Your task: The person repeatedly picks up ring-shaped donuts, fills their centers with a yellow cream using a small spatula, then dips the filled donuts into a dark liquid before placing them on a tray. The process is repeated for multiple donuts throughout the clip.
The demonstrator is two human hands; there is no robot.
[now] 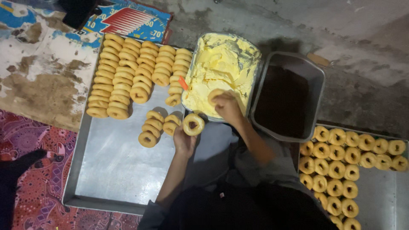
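My left hand (pixel 184 141) holds a ring doughnut (pixel 194 124) upright over the right edge of a large metal tray (pixel 115 170). My right hand (pixel 228 106) presses another doughnut (pixel 214 95) into the yellow cream in a rectangular tub (pixel 221 64). Several plain doughnuts (pixel 128 72) stand in rows at the far end of the tray. A short row (pixel 154 125) of them stands just left of my left hand.
A dark tub of brown filling (pixel 284 98) sits right of the cream tub. Another tray (pixel 383 196) at the right holds several doughnuts (pixel 341 162) lying flat. A small orange tool (pixel 183 83) rests at the cream tub's left rim. A patterned mat (pixel 34 145) lies at the left.
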